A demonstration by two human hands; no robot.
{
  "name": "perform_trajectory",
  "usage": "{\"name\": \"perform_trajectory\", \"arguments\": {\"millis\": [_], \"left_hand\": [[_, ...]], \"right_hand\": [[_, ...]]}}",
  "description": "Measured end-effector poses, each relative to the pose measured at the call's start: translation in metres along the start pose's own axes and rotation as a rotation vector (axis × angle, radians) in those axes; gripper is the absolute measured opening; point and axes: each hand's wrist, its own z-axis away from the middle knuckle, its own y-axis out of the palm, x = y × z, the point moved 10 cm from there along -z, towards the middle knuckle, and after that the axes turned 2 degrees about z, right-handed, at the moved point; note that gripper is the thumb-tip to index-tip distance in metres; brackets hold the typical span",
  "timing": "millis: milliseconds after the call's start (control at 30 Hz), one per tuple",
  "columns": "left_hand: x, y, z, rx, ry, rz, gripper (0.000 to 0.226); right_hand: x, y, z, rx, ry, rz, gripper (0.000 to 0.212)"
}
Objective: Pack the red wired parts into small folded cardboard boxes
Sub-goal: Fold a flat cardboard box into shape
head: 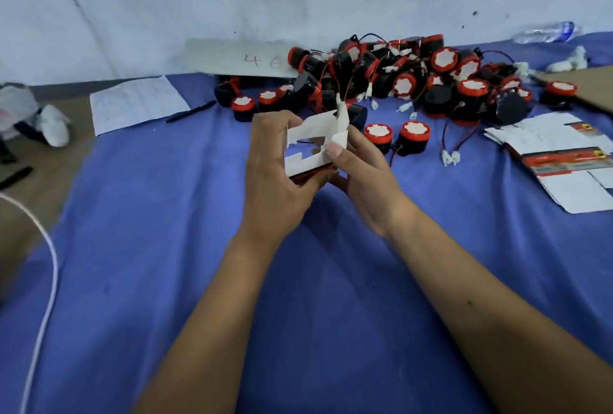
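Fingers [288, 121] of the left hand [275, 164] curled round the far and left walls of a small cardboard box [315, 144], gripping it; the right hand [361, 168] pinched its right flap, thumb [335, 150] flat on the white card and the other fingers hidden behind. Both hands therefore grasped the same box, held clear of the blue cloth [298, 314] with its open mouth turned toward the wearer and its flaps unfolded, nothing inside it that I could make out.

Just beyond the right fingertips stood 2 red wired parts [396, 136], upright, white faces up, their leads trailing right toward white plugs. Behind them the main heap of parts [414, 81] lay farther from the fingers, against the wall. The right hand was clearly the nearer to those 2 loose ones, so I judge it would fetch one while the left kept the box.

Off to the right of the fingers lay flat unfolded cartons [564, 161]; far to the left, a sheet of paper [136, 103] and a pen [190, 111].

Both forearms reached forward, wrists converging.
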Motion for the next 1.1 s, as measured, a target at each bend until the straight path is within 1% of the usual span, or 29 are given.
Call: {"name": "perform_trajectory", "arguments": {"millis": [67,133,233,300,367,433,500,567,633,667,700,767,800,867,933,1000,1100], "left_hand": [[-0.003,0.005,0.002,0.036,0.049,-0.028,0.073],[-0.003,0.012,0.005,0.082,0.051,-0.022,0.074],[0.0,0.018,0.01,0.122,0.005,0.031,0.059],[0.004,0.017,0.011,0.097,-0.045,0.122,0.043],[0.012,0.016,0.01,0.066,-0.132,0.2,0.029],[0.021,0.019,0.012,0.071,-0.222,0.236,0.024],[0.026,0.025,0.014,0.117,-0.268,0.231,0.027],[0.025,0.034,0.017,0.18,-0.252,0.168,0.034],[0.021,0.038,0.018,0.22,-0.201,0.086,0.04],[0.019,0.04,0.019,0.231,-0.182,0.055,0.043],[0.017,0.041,0.019,0.241,-0.161,0.03,0.045],[0.007,0.045,0.018,0.267,-0.107,-0.016,0.048],[0.002,0.048,0.018,0.282,-0.088,-0.036,0.05],[-0.004,0.052,0.019,0.31,-0.09,-0.052,0.058],[-0.009,0.055,0.02,0.339,-0.103,-0.009,0.065],[-0.013,0.056,0.023,0.344,-0.137,0.071,0.062],[-0.006,0.05,0.022,0.225,-0.261,0.182,0.051]], "right_hand": [[0.001,-0.008,-0.001,-0.054,-0.009,0.022,0.034],[-0.001,-0.015,-0.002,-0.104,-0.009,0.038,0.036],[-0.002,-0.021,-0.002,-0.149,-0.005,0.047,0.029],[0.001,-0.024,-0.001,-0.179,-0.026,0.078,0.025],[0.002,-0.026,-0.001,-0.204,-0.044,0.104,0.025],[0.003,-0.025,-0.001,-0.203,-0.061,0.096,0.025],[0.003,-0.024,0.0,-0.187,-0.069,0.133,0.032],[0.006,-0.021,0.002,-0.17,-0.107,0.284,0.047],[0.015,-0.016,0.004,-0.17,-0.206,0.523,0.057],[0.019,-0.014,0.006,-0.178,-0.255,0.606,0.056],[0.021,-0.014,0.007,-0.197,-0.284,0.64,0.049],[0.025,-0.02,0.009,-0.269,-0.305,0.624,0.026],[0.027,-0.022,0.011,-0.298,-0.31,0.595,0.022],[0.03,-0.026,0.014,-0.33,-0.326,0.517,0.027],[0.034,-0.027,0.015,-0.348,-0.336,0.483,0.029],[0.031,-0.025,0.013,-0.335,-0.296,0.45,0.033],[0.022,-0.021,0.01,-0.277,-0.224,0.358,0.04]]}}
